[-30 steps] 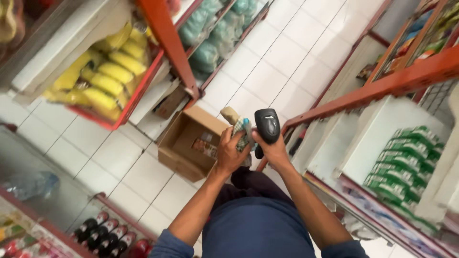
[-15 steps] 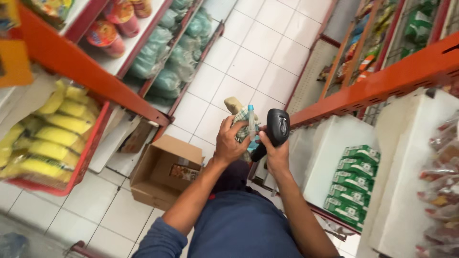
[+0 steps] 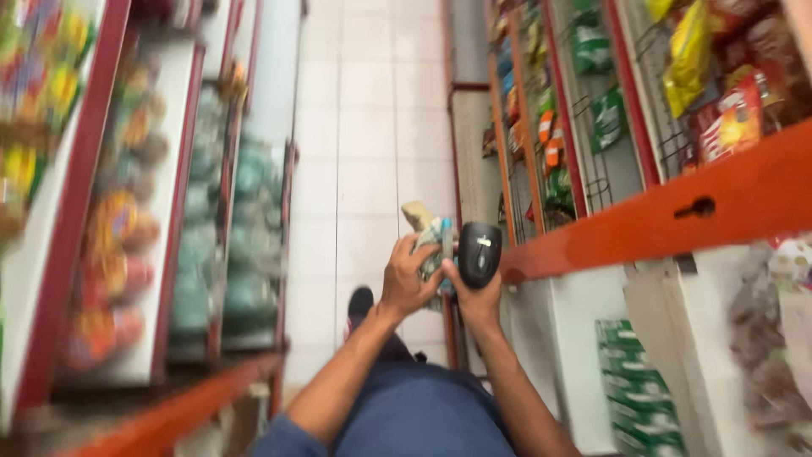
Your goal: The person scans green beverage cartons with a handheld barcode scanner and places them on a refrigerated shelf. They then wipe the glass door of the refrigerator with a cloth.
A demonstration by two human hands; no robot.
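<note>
A white tiled floor (image 3: pixel 364 127) runs down the middle of a shop aisle, seen from above by the person standing on it. Left of the floor stand red-edged shelves (image 3: pixel 80 254) of blurred, colourful packets and greenish bags. Right of the floor, an orange shelf rail (image 3: pixel 677 220) crosses the view, with wire racks of snack bags (image 3: pixel 710 76) above it and green packets (image 3: pixel 634 381) on a white shelf below. At the near end of the floor are the person's blue-clad legs and one dark shoe (image 3: pixel 360 303).

Both hands meet over the floor, just left of the orange rail. The left hand (image 3: pixel 408 283) is closed around a small bundle of packets (image 3: pixel 431 237), pale tan at the top and bluish below; what they are is too blurred to tell. The right hand (image 3: pixel 475 298) grips a black handheld scanner (image 3: pixel 480 252) by its handle. The scanner's head sits just beside the bundle, on its right, seemingly touching it.
</note>
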